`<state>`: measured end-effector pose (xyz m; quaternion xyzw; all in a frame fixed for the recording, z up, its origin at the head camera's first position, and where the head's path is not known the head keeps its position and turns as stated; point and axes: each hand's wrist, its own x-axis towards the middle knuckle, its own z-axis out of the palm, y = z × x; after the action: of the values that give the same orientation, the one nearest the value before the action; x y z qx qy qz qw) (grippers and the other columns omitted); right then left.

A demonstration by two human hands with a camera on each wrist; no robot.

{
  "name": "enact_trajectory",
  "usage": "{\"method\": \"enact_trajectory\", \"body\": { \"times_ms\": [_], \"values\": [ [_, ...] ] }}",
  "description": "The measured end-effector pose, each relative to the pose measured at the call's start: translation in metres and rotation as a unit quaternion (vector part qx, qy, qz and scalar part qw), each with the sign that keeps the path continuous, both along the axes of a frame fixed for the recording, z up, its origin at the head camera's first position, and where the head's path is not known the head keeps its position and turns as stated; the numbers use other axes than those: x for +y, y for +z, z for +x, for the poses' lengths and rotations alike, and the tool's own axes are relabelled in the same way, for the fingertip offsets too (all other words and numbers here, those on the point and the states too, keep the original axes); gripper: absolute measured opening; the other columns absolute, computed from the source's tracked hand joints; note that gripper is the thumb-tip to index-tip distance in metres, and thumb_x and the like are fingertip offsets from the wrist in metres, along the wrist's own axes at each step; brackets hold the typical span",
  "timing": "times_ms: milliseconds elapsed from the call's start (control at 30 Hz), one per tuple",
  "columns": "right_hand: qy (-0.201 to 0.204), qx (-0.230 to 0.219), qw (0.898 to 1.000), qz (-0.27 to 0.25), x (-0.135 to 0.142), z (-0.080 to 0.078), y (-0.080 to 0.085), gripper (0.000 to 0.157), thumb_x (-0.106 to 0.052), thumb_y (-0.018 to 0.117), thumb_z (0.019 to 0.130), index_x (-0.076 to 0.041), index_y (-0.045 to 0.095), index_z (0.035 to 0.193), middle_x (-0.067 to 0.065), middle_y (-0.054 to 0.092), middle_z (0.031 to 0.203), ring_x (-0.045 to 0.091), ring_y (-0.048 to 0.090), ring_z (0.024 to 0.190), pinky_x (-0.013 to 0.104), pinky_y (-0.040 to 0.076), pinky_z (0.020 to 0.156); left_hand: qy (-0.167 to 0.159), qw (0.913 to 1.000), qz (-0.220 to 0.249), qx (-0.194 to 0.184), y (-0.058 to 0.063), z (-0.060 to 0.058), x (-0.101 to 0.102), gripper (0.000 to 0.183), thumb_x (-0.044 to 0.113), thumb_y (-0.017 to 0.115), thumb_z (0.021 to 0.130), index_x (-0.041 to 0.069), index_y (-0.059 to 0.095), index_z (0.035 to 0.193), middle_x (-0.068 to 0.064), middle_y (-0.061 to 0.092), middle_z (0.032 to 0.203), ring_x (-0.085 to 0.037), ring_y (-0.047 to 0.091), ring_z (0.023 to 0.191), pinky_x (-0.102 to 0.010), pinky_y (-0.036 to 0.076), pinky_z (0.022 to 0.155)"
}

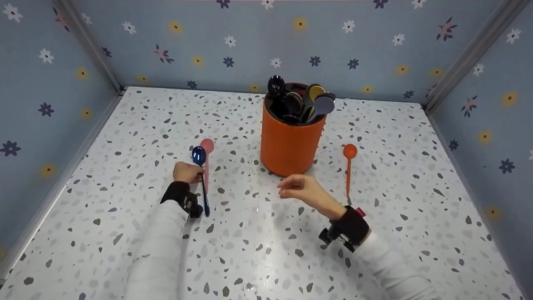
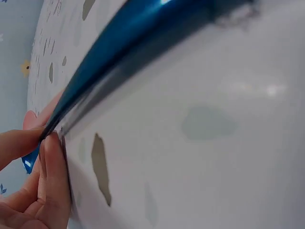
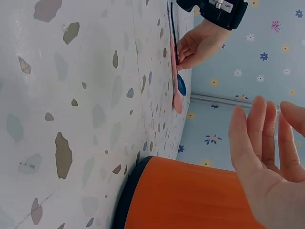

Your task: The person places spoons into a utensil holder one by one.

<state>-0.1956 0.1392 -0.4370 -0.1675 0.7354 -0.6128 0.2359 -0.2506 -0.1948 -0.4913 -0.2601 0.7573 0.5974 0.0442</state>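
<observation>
My left hand [image 1: 188,172] pinches the handle of a shiny blue spoon [image 1: 199,156] between thumb and fingers; the left wrist view shows the handle [image 2: 102,52] close up. Beside it on the table lies a pink spoon [image 1: 207,146], its handle partly behind the blue one. My right hand [image 1: 306,191] hovers over the table with loosely bent fingers and nothing in them, just in front of an orange cylindrical holder [image 1: 289,146]. Several spoons, black, yellow and a grey-purple one [image 1: 324,105], stand in the holder. In the right wrist view the right fingers [image 3: 257,126] are spread apart.
An orange spoon [image 1: 350,152] lies on the speckled white table [image 1: 250,233], right of the holder. Blue floral panels [image 1: 250,37] enclose the table at the back and both sides.
</observation>
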Motion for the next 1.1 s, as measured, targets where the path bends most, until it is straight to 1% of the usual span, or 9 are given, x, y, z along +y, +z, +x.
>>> {"method": "enact_trajectory", "body": {
  "times_ms": [167, 267, 400, 467, 600, 733, 867, 967, 1100],
  "values": [
    [0.002, -0.015, 1.0, -0.009, -0.001, 0.002, -0.004, 0.032, -0.01, 0.062, 0.082, 0.008, 0.055, 0.108, 0.015, 0.061, 0.096, 0.017, 0.06, 0.086, 0.031, 0.049, 0.085, -0.005, 0.9994, 0.034, 0.004, -0.002, 0.003, -0.003, 0.017, -0.002, 0.06, 0.075, -0.011, 0.055, 0.089, 0.001, 0.055, 0.049, -0.006, 0.055, 0.044, -0.018, 0.052, 0.049],
    [-0.002, -0.027, 0.999, -0.02, 0.0, 0.004, -0.008, 0.032, -0.01, 0.062, 0.082, 0.008, 0.055, 0.108, 0.016, 0.061, 0.098, 0.017, 0.06, 0.088, 0.032, 0.049, 0.086, -0.002, 0.9984, 0.057, 0.0, -0.005, 0.004, -0.004, 0.022, -0.002, 0.06, 0.076, -0.013, 0.055, 0.094, 0.001, 0.056, 0.049, -0.006, 0.056, 0.045, -0.019, 0.053, 0.051],
    [-0.016, -0.044, 0.998, -0.034, 0.002, 0.005, -0.013, 0.029, -0.006, 0.061, 0.082, 0.007, 0.056, 0.107, 0.012, 0.061, 0.095, 0.019, 0.061, 0.088, 0.033, 0.049, 0.086, 0.007, 0.9965, 0.082, -0.01, -0.005, 0.006, -0.003, 0.029, -0.001, 0.06, 0.077, -0.014, 0.055, 0.102, 0.0, 0.057, 0.05, -0.007, 0.057, 0.046, -0.02, 0.054, 0.054],
    [-0.021, -0.048, 0.998, -0.042, 0.003, 0.006, -0.016, 0.029, -0.004, 0.06, 0.083, 0.009, 0.055, 0.108, 0.013, 0.061, 0.095, 0.022, 0.061, 0.09, 0.034, 0.049, 0.086, 0.01, 0.9952, 0.096, -0.017, -0.004, 0.007, -0.002, 0.027, -0.001, 0.06, 0.077, -0.012, 0.055, 0.101, 0.0, 0.057, 0.051, -0.007, 0.058, 0.047, -0.02, 0.054, 0.056],
    [-0.021, -0.053, 0.997, -0.056, 0.005, 0.008, -0.021, 0.03, -0.004, 0.058, 0.083, 0.012, 0.052, 0.109, 0.02, 0.059, 0.101, 0.033, 0.058, 0.095, 0.035, 0.048, 0.087, 0.011, 0.9928, 0.114, -0.035, -0.001, 0.009, -0.002, 0.017, -0.001, 0.06, 0.077, -0.005, 0.052, 0.091, -0.001, 0.057, 0.055, -0.008, 0.059, 0.051, -0.022, 0.055, 0.06],
    [-0.018, -0.053, 0.997, -0.051, 0.008, 0.009, -0.025, 0.03, -0.005, 0.057, 0.085, 0.013, 0.052, 0.109, 0.019, 0.059, 0.1, 0.039, 0.055, 0.097, 0.035, 0.049, 0.086, 0.007, 0.9886, 0.139, -0.058, 0.001, 0.01, -0.001, 0.016, -0.001, 0.061, 0.077, -0.002, 0.049, 0.089, -0.003, 0.059, 0.058, -0.01, 0.059, 0.054, -0.024, 0.055, 0.063],
    [-0.01, -0.044, 0.999, -0.028, 0.01, 0.009, -0.028, 0.032, -0.007, 0.056, 0.086, 0.012, 0.051, 0.111, 0.013, 0.062, 0.095, 0.029, 0.06, 0.093, 0.042, 0.048, 0.084, -0.006, 0.9863, 0.152, -0.064, 0.004, 0.012, 0.006, 0.018, 0.001, 0.062, 0.077, -0.002, 0.049, 0.089, -0.002, 0.059, 0.059, -0.01, 0.059, 0.053, -0.023, 0.055, 0.06],
    [-0.006, -0.042, 0.999, -0.024, 0.011, 0.01, -0.029, 0.033, -0.008, 0.055, 0.086, 0.012, 0.05, 0.111, 0.015, 0.062, 0.094, 0.024, 0.061, 0.089, 0.045, 0.047, 0.084, -0.024, 0.9863, 0.151, -0.061, 0.009, 0.016, 0.014, 0.018, 0.003, 0.063, 0.078, -0.002, 0.051, 0.091, -0.003, 0.059, 0.061, -0.009, 0.059, 0.053, -0.022, 0.054, 0.06],
    [0.003, -0.045, 0.999, -0.029, 0.008, 0.012, -0.029, 0.033, -0.007, 0.056, 0.085, 0.013, 0.051, 0.11, 0.023, 0.059, 0.097, 0.029, 0.06, 0.09, 0.039, 0.049, 0.085, -0.044, 0.9845, 0.162, -0.052, 0.014, 0.019, 0.029, 0.021, 0.003, 0.062, 0.079, -0.005, 0.052, 0.096, -0.003, 0.059, 0.066, -0.009, 0.06, 0.055, -0.022, 0.054, 0.063]
  ]
}}
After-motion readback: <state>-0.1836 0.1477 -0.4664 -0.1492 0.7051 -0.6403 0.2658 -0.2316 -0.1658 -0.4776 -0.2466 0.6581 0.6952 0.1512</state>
